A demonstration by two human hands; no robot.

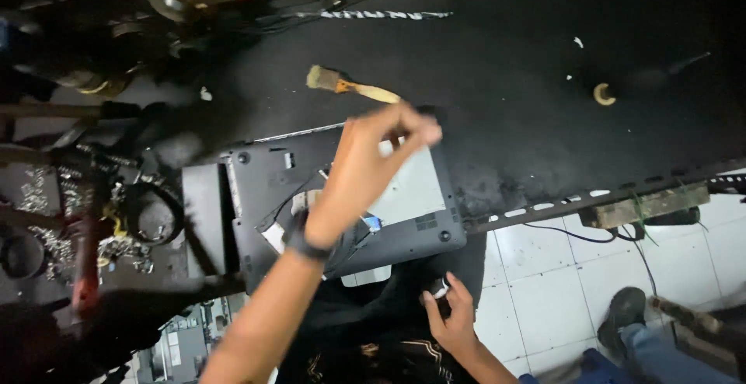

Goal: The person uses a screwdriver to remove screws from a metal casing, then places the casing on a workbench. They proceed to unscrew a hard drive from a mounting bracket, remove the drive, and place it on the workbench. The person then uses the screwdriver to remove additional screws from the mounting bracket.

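An opened dark grey laptop base [264, 190] lies underside up on the black workbench [528, 81], showing a silver plate [412, 190] and thin cables. My left hand [381, 147], with a dark band at the wrist, hovers over the plate with thumb and fingertips pinched together. Anything between them is too small to see. My right hand [451, 314] is low, near my dark shirt and off the bench's front edge. It holds a small white and black object [440, 288].
A wooden-handled brush [350, 85] lies just beyond the laptop. A twisted drill bit [373, 15] is farther back. Metal tools, rings and loose screws [35, 197] crowd the left side. White floor tiles [559, 275], a cable, a shoe [625, 310] and a jeans leg are at the lower right.
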